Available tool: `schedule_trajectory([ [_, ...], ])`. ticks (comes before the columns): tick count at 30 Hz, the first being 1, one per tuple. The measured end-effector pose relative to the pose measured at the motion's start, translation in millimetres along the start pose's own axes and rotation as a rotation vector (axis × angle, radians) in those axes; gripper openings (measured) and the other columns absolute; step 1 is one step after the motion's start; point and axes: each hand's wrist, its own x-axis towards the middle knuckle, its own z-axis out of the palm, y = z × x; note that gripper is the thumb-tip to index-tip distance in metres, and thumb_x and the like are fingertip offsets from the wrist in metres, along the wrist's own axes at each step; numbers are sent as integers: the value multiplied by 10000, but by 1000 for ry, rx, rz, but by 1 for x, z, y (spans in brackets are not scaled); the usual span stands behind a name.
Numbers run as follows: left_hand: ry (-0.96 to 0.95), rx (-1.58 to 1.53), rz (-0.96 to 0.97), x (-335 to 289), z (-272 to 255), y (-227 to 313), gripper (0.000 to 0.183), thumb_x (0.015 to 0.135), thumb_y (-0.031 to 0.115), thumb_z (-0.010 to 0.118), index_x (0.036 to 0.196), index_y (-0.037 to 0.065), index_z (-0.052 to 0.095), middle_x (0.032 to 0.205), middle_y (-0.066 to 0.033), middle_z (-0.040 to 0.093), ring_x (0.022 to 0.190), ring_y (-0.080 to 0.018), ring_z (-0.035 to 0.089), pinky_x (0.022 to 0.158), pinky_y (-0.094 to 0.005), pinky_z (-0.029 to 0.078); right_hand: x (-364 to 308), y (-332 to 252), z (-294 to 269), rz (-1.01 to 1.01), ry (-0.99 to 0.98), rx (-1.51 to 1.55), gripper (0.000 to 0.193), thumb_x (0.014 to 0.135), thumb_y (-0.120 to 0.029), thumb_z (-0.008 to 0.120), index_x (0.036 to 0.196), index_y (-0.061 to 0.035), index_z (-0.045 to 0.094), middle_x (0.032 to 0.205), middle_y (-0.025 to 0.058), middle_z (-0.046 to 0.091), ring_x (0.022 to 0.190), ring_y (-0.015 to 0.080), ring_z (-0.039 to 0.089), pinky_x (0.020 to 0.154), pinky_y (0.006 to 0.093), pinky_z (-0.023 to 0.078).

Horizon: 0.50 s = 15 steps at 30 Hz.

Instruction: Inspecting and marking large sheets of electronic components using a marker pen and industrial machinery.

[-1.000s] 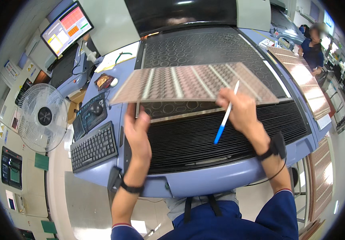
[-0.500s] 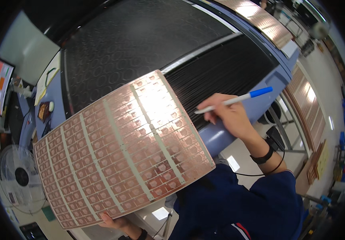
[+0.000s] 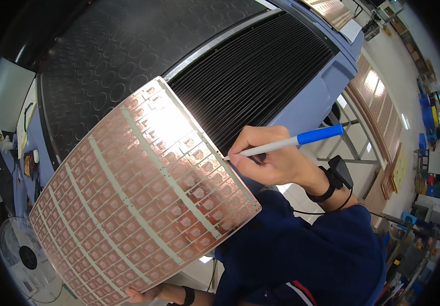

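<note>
A large copper-coloured circuit board panel (image 3: 128, 204), patterned with rows of small squares and pale strips, is tilted in front of me. My left hand (image 3: 146, 294) grips its lower edge, thumb on the face and the other fingers mostly hidden behind. In my right hand (image 3: 268, 155) is a white marker pen (image 3: 276, 146) with a blue end, pinched between thumb and fingers. The pen's tip is at the panel's right border; whether it touches cannot be made out. A black band with a cable circles my right wrist.
Behind the panel lies a machine bed with a black patterned mat (image 3: 113, 66) and a ribbed black section (image 3: 255, 66) in a blue frame. A fan (image 3: 28, 257) stands at lower left. More copper panels (image 3: 373, 86) rest on a rack at right.
My right hand has brought the pen left and down to the panel's right border. The panel sits further left and lower in view, and the view itself has shifted.
</note>
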Motion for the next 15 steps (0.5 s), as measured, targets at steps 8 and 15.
schedule_trajectory([
  [8, -12, 42, -25, 5, -2, 3, 395, 912, 355, 530, 1054, -14, 533, 1134, -181, 598, 1051, -275, 631, 892, -452, 529, 1, 9, 2, -92, 3, -48, 59, 874, -64, 722, 842, -17, 703, 730, 56, 681, 544, 119, 588, 477, 257, 429],
  [15, -21, 41, -46, 8, -3, 1, 370, 915, 360, 527, 1014, 3, 525, 1093, -165, 601, 1020, -262, 634, 875, -444, 528, 0, 9, 4, -118, 22, -38, 43, 829, -39, 718, 794, -27, 696, 722, 53, 678, 590, 164, 637, 521, 290, 478],
])
